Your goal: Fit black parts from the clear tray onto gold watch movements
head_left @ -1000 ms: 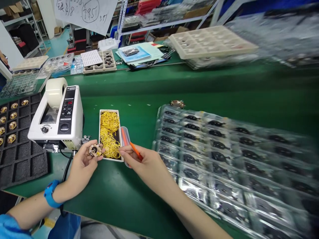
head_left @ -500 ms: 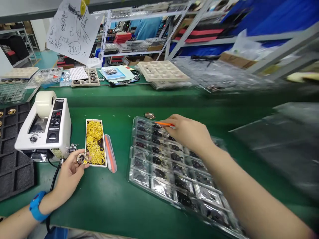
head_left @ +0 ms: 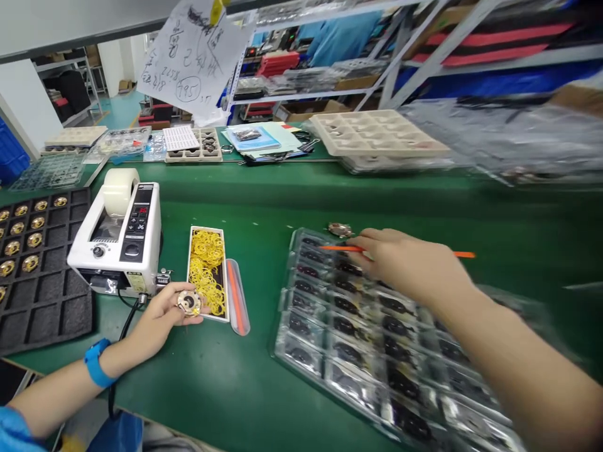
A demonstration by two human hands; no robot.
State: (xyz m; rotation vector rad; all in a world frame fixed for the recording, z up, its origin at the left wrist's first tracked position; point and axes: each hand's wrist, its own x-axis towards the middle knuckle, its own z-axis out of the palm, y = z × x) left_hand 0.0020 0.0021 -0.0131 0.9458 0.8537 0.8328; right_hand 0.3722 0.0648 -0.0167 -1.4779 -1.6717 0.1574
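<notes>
Orange tool [head_left: 343,248] clasped in our right grip [head_left: 407,260], we seem at a picking step over dark parts [head_left: 346,325] in the tray [head_left: 281,307], the next move likely calling for a precise tip, while our left grip [head_left: 162,314] pinches a disc [head_left: 189,302] beside yellow rings [head_left: 207,250].

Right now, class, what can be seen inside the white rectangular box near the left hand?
The white box holds heaped thin yellow rings; part of its dark bottom shows toward the right. Anything beneath the rings is hidden.
</notes>
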